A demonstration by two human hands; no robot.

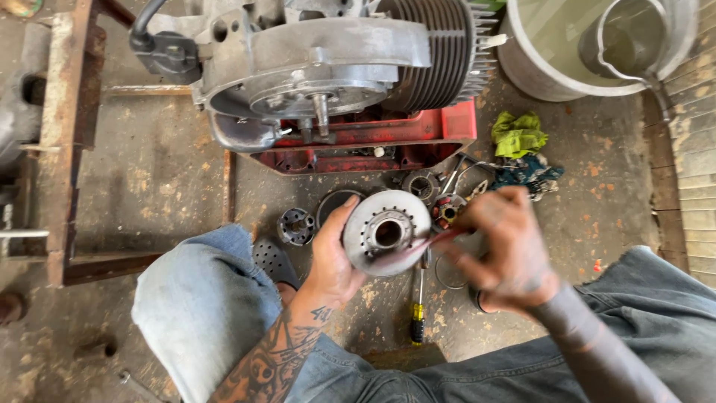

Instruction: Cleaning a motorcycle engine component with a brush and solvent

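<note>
One big engine block (pixel 321 75) with a finned cylinder sits on one red tray (pixel 440 133) on the stained concrete floor (pixel 149 179), and the person crouches in front of it in jeans. Up at the top right stands one pale bucket (pixel 537 71) with a metal jug inside it. One rusty steel frame (pixel 63 149) runs down the left side.

Closer in, the left hand (pixel 328 261) grips one round metal disc (pixel 384 233) with a hub hole at its centre, fingers wrapped about its rim and thumb over the edge, holding it up above the floor between the knees. The right hand (pixel 507 254) is blurred; its fingers are pinched narrow on a thin reddish strip (pixel 418 248) that lies across the disc's face. I judge this to be a cleaning or scraping step on the disc, and the next stroke calls for a steady left grip while the strip is drawn across.

Smaller bits: one green rag (pixel 518 134), one dark toothed hub (pixel 296 225), one dark ring (pixel 334 201) behind the disc, one screwdriver (pixel 419 313) with a yellow and black handle, and a huddle of small parts I cannot count.
</note>
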